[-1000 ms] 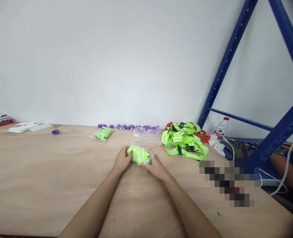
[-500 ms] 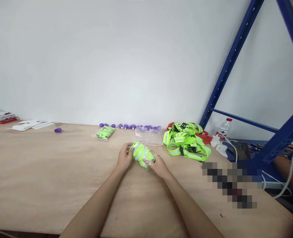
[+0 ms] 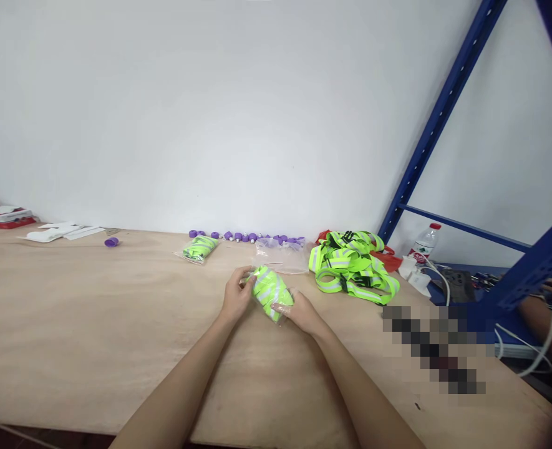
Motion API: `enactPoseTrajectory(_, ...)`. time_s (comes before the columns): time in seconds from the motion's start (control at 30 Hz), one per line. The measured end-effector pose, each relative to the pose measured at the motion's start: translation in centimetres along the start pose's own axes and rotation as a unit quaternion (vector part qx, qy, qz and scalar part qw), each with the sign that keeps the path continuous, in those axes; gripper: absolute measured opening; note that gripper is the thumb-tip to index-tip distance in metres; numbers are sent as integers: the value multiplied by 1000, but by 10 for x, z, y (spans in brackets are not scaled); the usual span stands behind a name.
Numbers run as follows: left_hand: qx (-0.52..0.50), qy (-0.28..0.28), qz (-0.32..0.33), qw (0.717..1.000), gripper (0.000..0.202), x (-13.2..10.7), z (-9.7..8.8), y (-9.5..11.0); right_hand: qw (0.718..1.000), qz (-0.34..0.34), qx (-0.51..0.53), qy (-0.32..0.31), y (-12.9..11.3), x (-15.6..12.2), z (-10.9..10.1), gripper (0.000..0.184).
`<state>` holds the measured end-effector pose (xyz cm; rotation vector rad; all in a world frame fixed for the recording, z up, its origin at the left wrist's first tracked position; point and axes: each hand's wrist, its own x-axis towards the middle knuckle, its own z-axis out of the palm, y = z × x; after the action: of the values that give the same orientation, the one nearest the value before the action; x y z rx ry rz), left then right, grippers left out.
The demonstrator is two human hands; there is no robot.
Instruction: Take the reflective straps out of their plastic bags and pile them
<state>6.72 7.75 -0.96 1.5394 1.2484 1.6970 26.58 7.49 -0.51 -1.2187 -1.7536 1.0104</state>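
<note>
Both my hands hold a clear plastic bag with a rolled neon-yellow reflective strap bundle inside, a little above the wooden table. My left hand grips the bag's upper left end with the fingers curled round it. My right hand holds the lower right end from beneath. The bundle is tilted, its left end higher.
A bagged strap bundle lies behind, with a row of purple caps by the wall, empty clear bags and a loose pile of reflective straps. A water bottle stands right by the blue rack. Another person's arm is far right.
The bagged bundle has been lifted slightly and turned from lying level to tilted, right end down. My hands shifted a little to the right with it.
</note>
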Motion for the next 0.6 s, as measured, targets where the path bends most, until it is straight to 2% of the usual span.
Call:
enactPoseTrajectory(0.13,-43,5,-23,999,34,0,2,3,999,-28,-10,-10,1,-1,0,44)
enactPoseTrajectory(0.23,-114,37,-68,990,58,1,5,1,999,-37,11,26,2,1,1,46)
enactPoseTrajectory(0.3,-168,39,-119,978,73,0,8,1,997,-41,39,47,2,3,1,47)
enactPoseTrajectory(0.37,-214,-14,-168,962,75,-3,11,1,994,-38,76,64,3,5,1,50)
enactPoseTrajectory(0.47,-236,-167,-213,933,67,-9,15,5,989,-24,124,77,3,7,0,54)
enactPoseTrajectory(0.5,-233,-202,-220,926,65,-11,17,6,988,-22,132,74,3,7,0,55)
enactPoseTrajectory(0.53,-229,-216,-223,923,64,-12,18,7,988,-20,136,68,4,7,-1,56)
enactPoseTrajectory(0.6,-220,-195,-216,931,65,-12,19,7,989,-14,137,55,5,7,-1,56)
